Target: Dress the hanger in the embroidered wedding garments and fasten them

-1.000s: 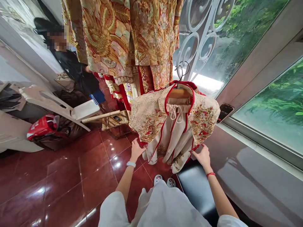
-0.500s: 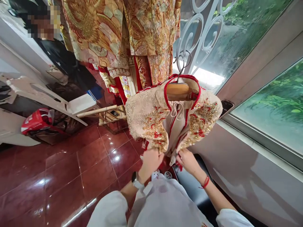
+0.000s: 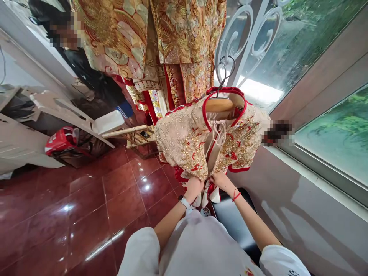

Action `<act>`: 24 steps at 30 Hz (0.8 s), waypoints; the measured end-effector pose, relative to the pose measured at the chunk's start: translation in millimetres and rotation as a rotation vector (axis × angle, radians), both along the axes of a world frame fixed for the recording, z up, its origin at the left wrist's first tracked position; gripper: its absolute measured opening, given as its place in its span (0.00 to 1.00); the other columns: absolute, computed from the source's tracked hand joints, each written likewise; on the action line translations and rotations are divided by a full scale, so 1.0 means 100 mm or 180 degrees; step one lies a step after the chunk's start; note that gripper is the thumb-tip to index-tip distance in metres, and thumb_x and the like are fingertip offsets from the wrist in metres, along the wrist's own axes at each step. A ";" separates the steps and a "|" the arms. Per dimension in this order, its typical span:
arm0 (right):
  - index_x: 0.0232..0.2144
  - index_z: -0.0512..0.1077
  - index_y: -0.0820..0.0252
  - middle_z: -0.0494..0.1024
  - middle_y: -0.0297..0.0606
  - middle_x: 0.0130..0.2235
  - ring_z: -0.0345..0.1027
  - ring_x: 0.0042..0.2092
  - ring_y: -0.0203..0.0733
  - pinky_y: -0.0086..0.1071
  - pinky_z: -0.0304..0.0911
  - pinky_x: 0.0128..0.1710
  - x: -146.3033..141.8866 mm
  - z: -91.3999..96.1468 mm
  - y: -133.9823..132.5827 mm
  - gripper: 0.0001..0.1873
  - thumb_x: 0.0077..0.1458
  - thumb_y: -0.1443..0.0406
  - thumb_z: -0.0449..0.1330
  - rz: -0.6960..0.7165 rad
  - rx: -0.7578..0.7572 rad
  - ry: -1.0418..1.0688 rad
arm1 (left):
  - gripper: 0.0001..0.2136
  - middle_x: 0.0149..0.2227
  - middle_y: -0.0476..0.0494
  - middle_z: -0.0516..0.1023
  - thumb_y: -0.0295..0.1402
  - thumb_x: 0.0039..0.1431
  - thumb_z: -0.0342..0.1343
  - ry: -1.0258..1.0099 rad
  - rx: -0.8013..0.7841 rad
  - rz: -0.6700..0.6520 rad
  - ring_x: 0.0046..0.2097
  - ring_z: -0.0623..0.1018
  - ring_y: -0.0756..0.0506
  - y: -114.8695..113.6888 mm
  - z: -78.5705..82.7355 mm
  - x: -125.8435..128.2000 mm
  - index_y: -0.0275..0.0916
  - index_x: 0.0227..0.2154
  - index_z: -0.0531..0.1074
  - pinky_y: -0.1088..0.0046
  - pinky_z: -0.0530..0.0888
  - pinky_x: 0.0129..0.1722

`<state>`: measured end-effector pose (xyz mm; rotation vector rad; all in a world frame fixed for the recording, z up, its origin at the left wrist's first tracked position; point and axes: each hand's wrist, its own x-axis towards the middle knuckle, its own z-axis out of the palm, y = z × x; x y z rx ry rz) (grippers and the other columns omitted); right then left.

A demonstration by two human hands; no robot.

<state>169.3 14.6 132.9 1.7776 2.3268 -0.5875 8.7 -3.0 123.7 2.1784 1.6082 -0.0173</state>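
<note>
A pale embroidered jacket (image 3: 184,134) with gold beadwork and red trim hangs in front of me on a wooden hanger (image 3: 220,104). The hanger's hook loops onto a white scrolled metal frame (image 3: 244,42). My left hand (image 3: 194,188) grips the lower front edge of one panel. On the opposite front edge, my right hand (image 3: 221,181) is closed, close beside the left. Pale cords (image 3: 219,132) are tied in a bow below the neckline. Fabric hides most of my fingertips.
Gold embroidered garments (image 3: 115,38) hang behind. A bamboo rack (image 3: 135,136) stands left of the jacket, by a white chair (image 3: 107,123) and a red bag (image 3: 63,142). A black padded seat (image 3: 235,218) is at my right, below the window. Another person (image 3: 86,65) is at far left.
My hands have come closer together and slightly up, drawing the two front panels towards each other. The jacket's opening is narrower, and its red-trimmed sleeve edge shows at right.
</note>
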 end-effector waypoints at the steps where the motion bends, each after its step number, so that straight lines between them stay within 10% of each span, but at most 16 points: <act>1: 0.37 0.78 0.64 0.83 0.51 0.40 0.78 0.44 0.47 0.31 0.63 0.42 0.04 0.01 -0.02 0.14 0.68 0.65 0.53 -0.0018 0.0005 0.0004 | 0.16 0.42 0.30 0.83 0.32 0.69 0.47 -0.0088 0.0079 0.0031 0.48 0.82 0.35 0.00 -0.04 -0.03 0.37 0.42 0.82 0.60 0.75 0.47; 7: 0.38 0.75 0.62 0.81 0.47 0.41 0.76 0.42 0.44 0.31 0.64 0.41 0.42 -0.14 -0.26 0.15 0.68 0.67 0.49 -0.0489 0.0176 0.0284 | 0.13 0.51 0.34 0.80 0.28 0.67 0.50 -0.0738 0.0567 0.0331 0.56 0.77 0.36 -0.05 -0.37 -0.16 0.38 0.48 0.78 0.54 0.71 0.59; 16: 0.28 0.64 0.55 0.73 0.35 0.29 0.67 0.32 0.42 0.35 0.67 0.35 0.47 -0.67 -0.42 0.17 0.53 0.50 0.62 -0.2101 0.0728 0.3296 | 0.10 0.46 0.33 0.79 0.32 0.64 0.52 -0.1656 0.0762 0.1127 0.51 0.76 0.36 -0.06 -0.76 -0.31 0.38 0.42 0.77 0.55 0.72 0.54; 24: 0.34 0.64 0.55 0.71 0.28 0.24 0.58 0.23 0.35 0.29 0.54 0.23 1.20 -0.90 -0.53 0.22 0.41 0.51 0.66 -0.3300 0.0289 0.3425 | 0.01 0.33 0.44 0.75 0.30 0.52 0.61 -0.2518 0.0155 0.1920 0.42 0.74 0.39 0.06 -0.99 -1.23 0.41 0.28 0.74 0.58 0.69 0.53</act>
